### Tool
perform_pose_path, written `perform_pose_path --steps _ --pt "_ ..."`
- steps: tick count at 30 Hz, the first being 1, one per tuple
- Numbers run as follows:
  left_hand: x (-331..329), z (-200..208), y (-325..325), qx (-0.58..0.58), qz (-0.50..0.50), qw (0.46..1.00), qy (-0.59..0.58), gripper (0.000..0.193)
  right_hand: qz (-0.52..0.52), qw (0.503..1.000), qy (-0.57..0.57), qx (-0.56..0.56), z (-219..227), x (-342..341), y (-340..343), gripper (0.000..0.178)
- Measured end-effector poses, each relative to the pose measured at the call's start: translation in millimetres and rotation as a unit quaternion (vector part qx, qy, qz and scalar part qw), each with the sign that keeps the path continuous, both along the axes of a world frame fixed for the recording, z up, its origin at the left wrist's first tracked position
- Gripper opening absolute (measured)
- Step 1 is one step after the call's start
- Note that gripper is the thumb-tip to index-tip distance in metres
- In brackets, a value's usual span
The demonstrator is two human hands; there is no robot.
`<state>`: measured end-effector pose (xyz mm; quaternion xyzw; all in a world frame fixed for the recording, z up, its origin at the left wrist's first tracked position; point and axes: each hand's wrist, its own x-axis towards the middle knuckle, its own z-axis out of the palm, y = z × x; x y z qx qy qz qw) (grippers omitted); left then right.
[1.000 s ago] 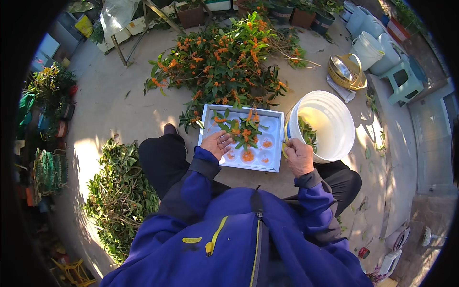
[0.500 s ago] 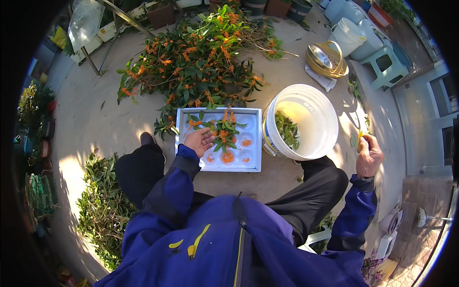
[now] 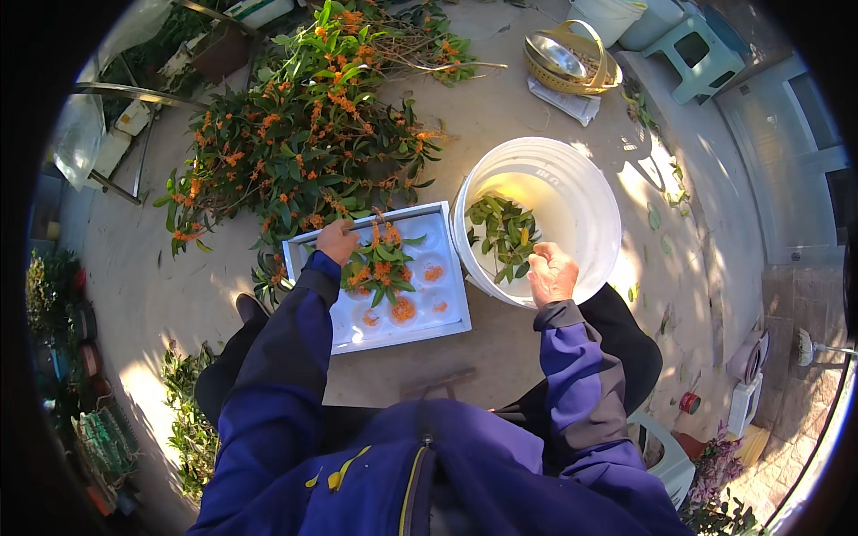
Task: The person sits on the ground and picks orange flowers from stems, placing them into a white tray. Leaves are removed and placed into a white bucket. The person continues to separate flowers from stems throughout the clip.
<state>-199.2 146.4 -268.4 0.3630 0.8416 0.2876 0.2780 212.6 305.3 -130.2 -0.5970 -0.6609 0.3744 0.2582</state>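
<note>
A shallow white tray [image 3: 393, 340] with round hollows stands in front of me. Orange blossoms [image 3: 403, 310] lie in several hollows, and a leafy flowering sprig [image 3: 382, 272] rests across its middle. My left hand [image 3: 337, 242] is at the tray's far left side beside the sprig, fingers curled together; what they grip is hidden. Right of the tray stands a white bucket [image 3: 590, 214] holding green leaves [image 3: 500, 234]. My right hand [image 3: 552, 275] is over its near part with fingers closed. A small yellow leaf [image 3: 525, 237] shows near those fingertips; I cannot tell whether they touch it.
A big heap of orange-flowered branches [image 3: 304, 134] lies beyond the tray. At the far right are a yellow basket [image 3: 597, 82] with a metal bowl [image 3: 556, 57] and a pale green stool [image 3: 695, 55]. Cut leafy stems [image 3: 189, 424] lie on the ground at left.
My right hand has come in from the far right, where it held something yellow, to over the bucket. My left hand's fingers, outstretched before, are now curled. The view has shifted and tilted.
</note>
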Motion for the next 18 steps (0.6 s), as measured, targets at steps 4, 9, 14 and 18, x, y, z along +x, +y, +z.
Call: perform_pose_path --steps 4,9,14,18 --pt "16 19 48 -0.121 -0.032 0.991 0.042 0.050 0.123 0.970 -0.208 -0.001 35 14 72 0.026" --pt "25 9 74 -0.124 -0.132 0.976 0.123 0.055 0.225 0.946 -0.228 -0.037 4 -1 114 0.026" --pt "25 -10 90 -0.102 -0.191 0.971 0.104 0.028 0.270 0.946 -0.159 -0.081 -3 -26 75 0.022" --pt "29 -17 84 -0.095 -0.217 0.951 0.199 0.012 0.219 0.969 -0.108 -0.046 5 -17 55 0.024"
